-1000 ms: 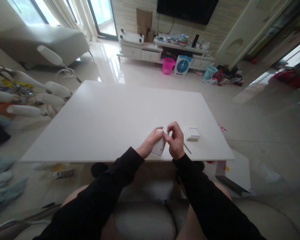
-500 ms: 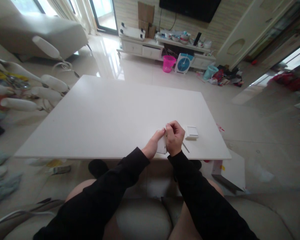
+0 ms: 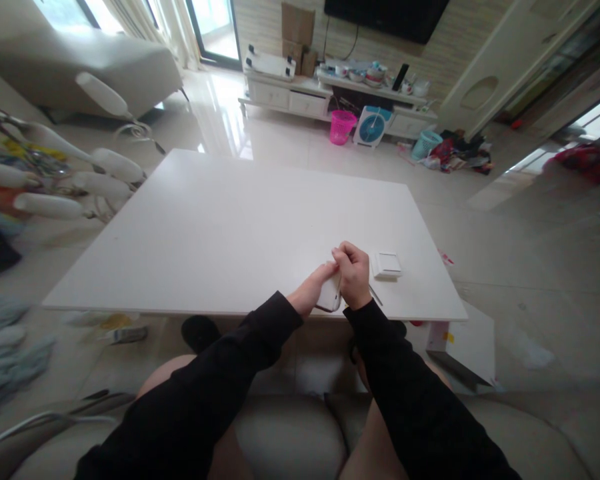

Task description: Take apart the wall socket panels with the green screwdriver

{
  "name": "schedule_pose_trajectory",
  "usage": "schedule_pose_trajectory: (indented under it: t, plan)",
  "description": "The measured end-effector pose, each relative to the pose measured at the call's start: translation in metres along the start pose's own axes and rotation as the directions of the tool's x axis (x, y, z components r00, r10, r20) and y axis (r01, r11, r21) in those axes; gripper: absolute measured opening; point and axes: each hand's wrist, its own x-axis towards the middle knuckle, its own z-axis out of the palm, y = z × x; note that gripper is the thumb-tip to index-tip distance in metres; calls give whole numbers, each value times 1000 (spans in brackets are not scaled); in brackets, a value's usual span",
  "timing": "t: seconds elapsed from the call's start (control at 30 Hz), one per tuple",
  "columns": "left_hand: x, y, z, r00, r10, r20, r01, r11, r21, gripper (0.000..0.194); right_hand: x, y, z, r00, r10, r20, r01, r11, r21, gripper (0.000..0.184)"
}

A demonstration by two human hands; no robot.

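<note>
Near the front edge of the white table, my left hand (image 3: 310, 292) is closed around a flat white rectangular piece (image 3: 330, 295) with rounded corners, its thumb along the top. What exactly the piece is, I cannot make out. My right hand (image 3: 354, 275) is curled in a fist-like pinch against the piece's right side, close to the left thumb. Whatever sits between those fingertips is hidden. Just right of my right wrist lies a thin dark metal rod (image 3: 375, 295). Beyond it is a white square wall-switch-like block (image 3: 388, 265) with a framed face.
The white table (image 3: 220, 227) spreads out ahead and to the left. Lamp arms with white shades (image 3: 117, 165) stand by its left edge. Past the table are a pink basket (image 3: 342, 127), a blue fan (image 3: 371, 127) and a low white cabinet (image 3: 307, 101). A white panel (image 3: 467, 343) leans at the right.
The white piece has tilted a little in my hands, showing more of its lower edge. My hands stay together at its upper right side. The whole view has shifted slightly.
</note>
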Motion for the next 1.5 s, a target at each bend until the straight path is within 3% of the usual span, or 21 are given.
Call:
schedule_pose_trajectory:
  t: [0.4, 0.6, 0.67, 0.73, 0.83, 0.93, 1.27, 1.5]
  plan:
    - [0, 0, -2, 1000, -22, -12, 23, 996, 87, 33, -1, 1, 2, 999, 28, -25, -27, 999, 41, 46]
    - [-1, 8, -3, 998, -65, -12, 66, 997, 28, 50, 8, 4, -1, 992, 52, -117, -49, 998, 30, 35]
    - [-2, 14, -2, 1000, 8, 3, -8, 1000, -25, 55, 11, 9, -2, 973, 152, -176, -146, 988, 46, 30]
    - [-2, 18, -1, 993, 114, -7, -115, 992, -60, 60, 13, 14, -2, 919, 339, -202, -316, 939, 138, 26]
    - [-1, 18, -3, 977, 208, -33, -210, 977, -44, 72, 11, 18, 1, 830, 549, -95, -498, 808, 315, 26]
    - [2, 14, -10, 965, 262, 0, -262, 963, 61, 79, 8, 18, 4, 842, 537, -42, -489, 795, 360, 28]
    - [7, 8, -25, 856, 487, 173, -516, 795, 320, 79, 4, 15, 10, 888, 430, -164, -373, 881, 291, 28]
    - [3, 4, -25, 769, 582, 265, -636, 655, 408, 86, -4, 9, 16, 864, 422, -274, -383, 905, 187, 29]
